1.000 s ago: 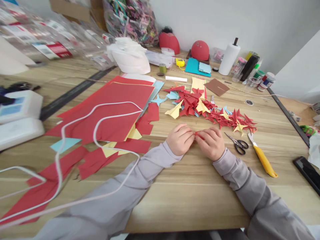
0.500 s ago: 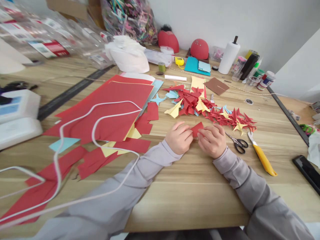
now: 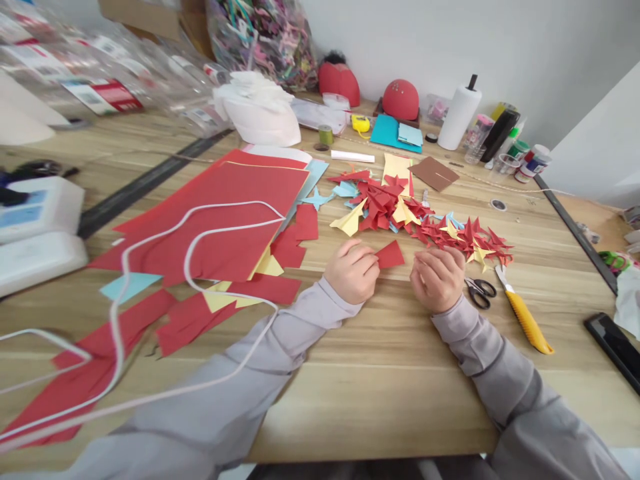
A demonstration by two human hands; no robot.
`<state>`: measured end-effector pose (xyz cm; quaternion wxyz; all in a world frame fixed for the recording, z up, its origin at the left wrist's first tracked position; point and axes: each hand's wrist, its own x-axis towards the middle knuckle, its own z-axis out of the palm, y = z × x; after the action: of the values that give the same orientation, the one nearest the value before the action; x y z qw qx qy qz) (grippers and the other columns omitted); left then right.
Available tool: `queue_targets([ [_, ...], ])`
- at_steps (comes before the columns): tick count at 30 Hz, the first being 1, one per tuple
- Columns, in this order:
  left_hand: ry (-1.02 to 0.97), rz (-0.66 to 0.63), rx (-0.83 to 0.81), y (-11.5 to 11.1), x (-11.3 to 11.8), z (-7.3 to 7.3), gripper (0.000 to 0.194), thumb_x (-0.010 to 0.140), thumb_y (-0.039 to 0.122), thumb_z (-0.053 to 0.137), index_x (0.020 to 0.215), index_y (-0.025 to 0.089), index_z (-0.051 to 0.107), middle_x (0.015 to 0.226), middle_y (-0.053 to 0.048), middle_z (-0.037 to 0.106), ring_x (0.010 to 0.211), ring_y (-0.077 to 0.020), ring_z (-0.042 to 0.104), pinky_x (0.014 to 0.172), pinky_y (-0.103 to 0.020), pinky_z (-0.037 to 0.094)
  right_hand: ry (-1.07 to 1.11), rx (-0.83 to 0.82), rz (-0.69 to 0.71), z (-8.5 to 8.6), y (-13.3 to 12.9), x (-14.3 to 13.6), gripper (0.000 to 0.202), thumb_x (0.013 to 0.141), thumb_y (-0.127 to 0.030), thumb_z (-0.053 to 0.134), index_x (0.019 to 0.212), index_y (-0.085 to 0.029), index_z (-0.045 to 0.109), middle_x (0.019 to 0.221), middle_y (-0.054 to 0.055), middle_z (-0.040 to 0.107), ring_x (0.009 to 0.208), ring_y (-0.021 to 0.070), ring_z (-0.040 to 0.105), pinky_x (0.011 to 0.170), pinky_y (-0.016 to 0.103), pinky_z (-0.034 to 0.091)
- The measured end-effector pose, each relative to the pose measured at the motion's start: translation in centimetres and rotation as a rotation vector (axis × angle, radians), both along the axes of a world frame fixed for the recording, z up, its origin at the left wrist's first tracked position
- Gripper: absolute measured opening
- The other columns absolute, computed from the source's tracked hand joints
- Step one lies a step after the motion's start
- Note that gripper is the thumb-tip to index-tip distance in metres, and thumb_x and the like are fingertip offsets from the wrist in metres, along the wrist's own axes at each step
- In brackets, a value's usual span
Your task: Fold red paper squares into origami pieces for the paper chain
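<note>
My left hand (image 3: 353, 272) pinches a small piece of red paper (image 3: 391, 255) by its left end, just above the wooden table. My right hand (image 3: 439, 279) is apart from the paper, a short way to its right. Its fingers are curled together with nothing showing in them. Behind both hands lies a pile of folded red paper stars (image 3: 470, 237) mixed with yellow and blue ones. Black-handled scissors (image 3: 481, 291) and a yellow utility knife (image 3: 529, 322) rest to the right of my right hand.
Large red sheets (image 3: 215, 220) and cut red strips (image 3: 200, 320) cover the left side, with a white cord (image 3: 116, 320) looping over them. A phone (image 3: 614, 347) lies at the right edge. Bottles (image 3: 459, 117), a tape measure (image 3: 360, 125) and a brown paper (image 3: 433, 173) are at the back.
My right hand has let go of the red paper and moved slightly right. My left hand has shifted a little left, still gripping the paper.
</note>
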<state>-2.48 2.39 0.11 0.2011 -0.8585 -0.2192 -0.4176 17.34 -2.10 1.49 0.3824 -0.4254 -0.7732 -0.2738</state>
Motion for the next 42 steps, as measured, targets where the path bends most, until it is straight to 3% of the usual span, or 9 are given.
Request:
queue_targets([
  [4,-0.002,-0.019,0.022,-0.1,0.2,0.1,0.014,0.074,0.008,0.050,0.069,0.017,0.060,0.071,-0.004,0.068,0.077,-0.0180,0.062,0.081,-0.040,0.047,-0.069,-0.089,0.082,-0.1,-0.2,-0.9,0.011,0.078,-0.017,0.060,0.087,-0.021,0.063,0.092,0.001,0.072,0.087,0.0157,0.061,0.092,0.038,0.036],
  [11,0.034,-0.063,-0.003,-0.8,1.0,0.3,0.014,0.080,0.015,0.051,0.081,0.015,0.065,0.084,-0.008,0.071,0.080,-0.0189,0.062,0.083,-0.041,0.048,-0.147,-0.102,0.129,-1.0,0.0,-0.9,0.013,0.080,-0.013,0.057,0.086,-0.021,0.064,0.091,0.001,0.071,0.090,0.0146,0.059,0.093,0.036,0.035],
  [17,0.035,-0.086,0.054,-0.8,1.1,0.2,0.011,0.079,0.013,0.054,0.081,0.014,0.065,0.081,-0.008,0.071,0.081,-0.0190,0.062,0.083,-0.042,0.048,-0.131,-0.092,0.165,-1.2,-0.1,-0.8,0.016,0.081,-0.012,0.055,0.088,-0.022,0.065,0.092,0.001,0.071,0.092,0.0162,0.058,0.092,0.037,0.036],
  [28,0.033,0.006,-0.144,0.8,-1.0,-0.2,0.016,0.080,0.016,0.049,0.081,0.020,0.065,0.086,-0.006,0.071,0.085,-0.0201,0.062,0.083,-0.045,0.044,0.062,-0.120,0.090,-0.8,0.6,0.9,0.016,0.079,-0.011,0.056,0.085,-0.022,0.065,0.087,0.002,0.072,0.084,0.0151,0.060,0.082,0.034,0.041],
  [42,-0.057,0.152,-0.059,2.3,-2.0,-0.5,0.014,0.075,0.016,0.053,0.075,0.018,0.066,0.077,-0.005,0.071,0.073,-0.0197,0.063,0.076,-0.039,0.046,0.120,-0.092,0.026,-1.1,0.6,1.0,0.015,0.077,-0.009,0.057,0.084,-0.021,0.064,0.085,0.004,0.072,0.082,0.0170,0.062,0.077,0.033,0.043],
])
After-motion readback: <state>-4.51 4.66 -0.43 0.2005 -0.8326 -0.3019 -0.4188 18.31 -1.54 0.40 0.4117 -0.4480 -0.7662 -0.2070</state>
